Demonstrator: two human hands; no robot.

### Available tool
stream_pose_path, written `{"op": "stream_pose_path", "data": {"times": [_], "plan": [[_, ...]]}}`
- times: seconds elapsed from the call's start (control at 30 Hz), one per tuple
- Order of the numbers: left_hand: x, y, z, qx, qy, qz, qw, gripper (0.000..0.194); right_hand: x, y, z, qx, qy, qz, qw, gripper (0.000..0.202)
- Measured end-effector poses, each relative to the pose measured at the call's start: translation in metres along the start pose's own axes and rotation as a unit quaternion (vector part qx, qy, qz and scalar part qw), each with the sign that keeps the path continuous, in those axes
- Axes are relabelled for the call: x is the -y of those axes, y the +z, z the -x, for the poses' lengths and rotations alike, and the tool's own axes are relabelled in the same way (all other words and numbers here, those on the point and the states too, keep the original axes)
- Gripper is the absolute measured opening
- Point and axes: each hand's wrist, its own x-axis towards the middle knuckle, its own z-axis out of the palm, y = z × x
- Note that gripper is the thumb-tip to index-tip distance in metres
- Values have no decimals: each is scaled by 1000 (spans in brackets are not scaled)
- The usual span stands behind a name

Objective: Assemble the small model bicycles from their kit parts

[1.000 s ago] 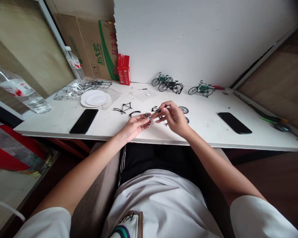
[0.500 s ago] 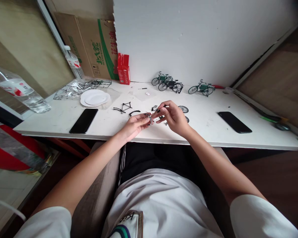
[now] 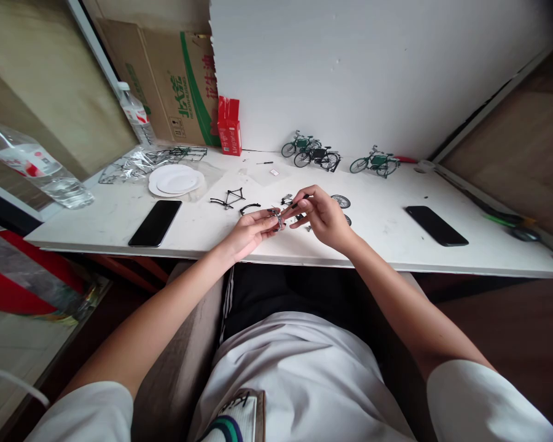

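In front of me, above the table's front part, my left hand point(image 3: 252, 232) pinches a small silver bicycle handlebar point(image 3: 279, 222) with black ends. My right hand point(image 3: 323, 221) grips a thin black screwdriver point(image 3: 299, 201), its tip pointing down-left at the handlebar. Whether the tip touches it is too small to tell. Just beyond my hands lie a black bicycle frame point(image 3: 233, 197) and a curved black mudguard point(image 3: 250, 207). Two spoked wheels point(image 3: 341, 201) are beside my right hand, one partly covered. Other small parts are half hidden behind my fingers.
Three assembled model bicycles point(image 3: 317, 158) stand along the back. One phone point(image 3: 155, 224) lies left, another phone point(image 3: 436, 225) right. White plates point(image 3: 177, 180), plastic-wrapped parts point(image 3: 142, 162), a red box point(image 3: 229, 126), a cardboard box point(image 3: 166, 86) and water bottles point(image 3: 32, 162) occupy the left side.
Both hands stay almost in place, still holding the handlebar and screwdriver. The screwdriver has turned slightly in my right fingers; the whole view has shifted a little.
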Motion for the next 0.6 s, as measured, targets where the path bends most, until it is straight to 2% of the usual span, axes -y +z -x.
{"op": "stream_pose_path", "data": {"times": [0.23,0.43,0.6], "plan": [[0,1,0,-6,3,4,1000,35,3,-1,2,-3,-19,53,998,36],[2,0,-2,-17,3,4,1000,36,8,-4,2,-32,-25,114,993,43],[3,-1,-2,-14,8,0,1000,40,12,-4,2,-55,-16,122,991,45]]}}
